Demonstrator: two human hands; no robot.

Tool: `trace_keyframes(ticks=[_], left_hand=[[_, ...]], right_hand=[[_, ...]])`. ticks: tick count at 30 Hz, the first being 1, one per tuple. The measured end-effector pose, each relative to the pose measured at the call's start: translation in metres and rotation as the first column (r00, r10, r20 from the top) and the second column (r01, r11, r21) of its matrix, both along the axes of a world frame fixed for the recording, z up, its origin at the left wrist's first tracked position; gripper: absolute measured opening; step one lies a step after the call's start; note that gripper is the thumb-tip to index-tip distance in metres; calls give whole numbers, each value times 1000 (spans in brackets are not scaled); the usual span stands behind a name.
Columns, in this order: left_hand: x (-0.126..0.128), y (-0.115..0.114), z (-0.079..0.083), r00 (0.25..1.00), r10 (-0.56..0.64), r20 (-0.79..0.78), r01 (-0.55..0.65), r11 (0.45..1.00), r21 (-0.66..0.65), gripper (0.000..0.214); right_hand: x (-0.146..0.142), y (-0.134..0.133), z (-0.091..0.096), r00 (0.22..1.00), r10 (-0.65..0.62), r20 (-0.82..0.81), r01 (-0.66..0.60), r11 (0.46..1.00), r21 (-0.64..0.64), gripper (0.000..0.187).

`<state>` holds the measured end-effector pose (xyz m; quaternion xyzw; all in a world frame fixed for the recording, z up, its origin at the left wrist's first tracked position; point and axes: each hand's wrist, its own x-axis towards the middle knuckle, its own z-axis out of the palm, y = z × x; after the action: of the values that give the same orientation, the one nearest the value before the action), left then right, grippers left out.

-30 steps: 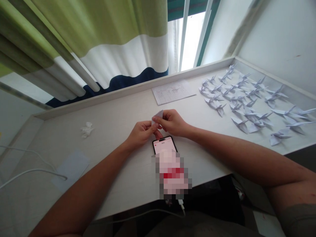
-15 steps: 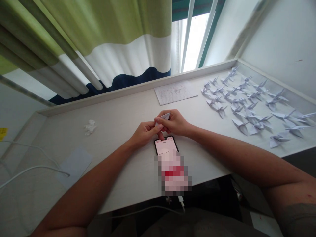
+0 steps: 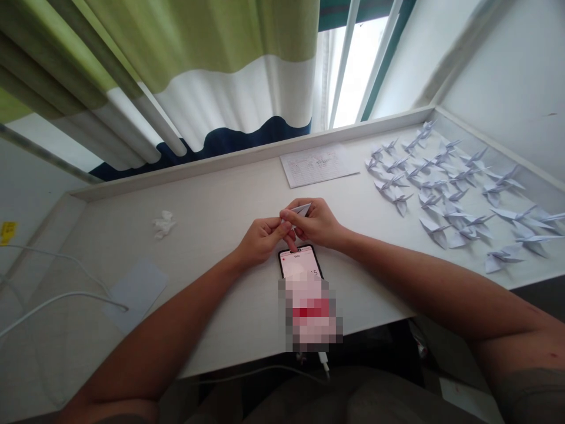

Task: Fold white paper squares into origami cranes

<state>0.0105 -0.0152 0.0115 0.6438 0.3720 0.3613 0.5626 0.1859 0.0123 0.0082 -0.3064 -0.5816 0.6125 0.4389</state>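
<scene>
paper (image 3: 301, 209) at frame centre, pinched between my left hand (image 3: 261, 240) and right hand (image 3: 316, 224), just above the phone (image 3: 300, 262) | small, white, folded to a point | both hands closed on it | one paper, one phone, two dozen-odd cranes (image 3: 445, 182) at right

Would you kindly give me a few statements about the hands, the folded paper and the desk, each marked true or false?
1. Both hands, the left hand and the right hand, pinch one small folded paper piece. True.
2. The finished paper cranes lie on the left side of the desk. False: they lie on the right side.
3. A phone lies just below the hands. True.
4. The crumpled scrap rests on the printed sheet. False: it lies apart, far to the left.
</scene>
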Motion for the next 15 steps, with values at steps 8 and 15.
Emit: trace_keyframes(ticks=[8, 15], left_hand=[[1, 1, -6, 998, 31, 63, -32, 999, 15, 51], [-1, 4, -4, 999, 40, 14, -40, 997, 67, 53]], right_hand=[[2, 6, -7, 993, 41, -112, -50, 996, -80, 64], [2, 4, -9, 997, 48, -57, -49, 999, -13, 55]])
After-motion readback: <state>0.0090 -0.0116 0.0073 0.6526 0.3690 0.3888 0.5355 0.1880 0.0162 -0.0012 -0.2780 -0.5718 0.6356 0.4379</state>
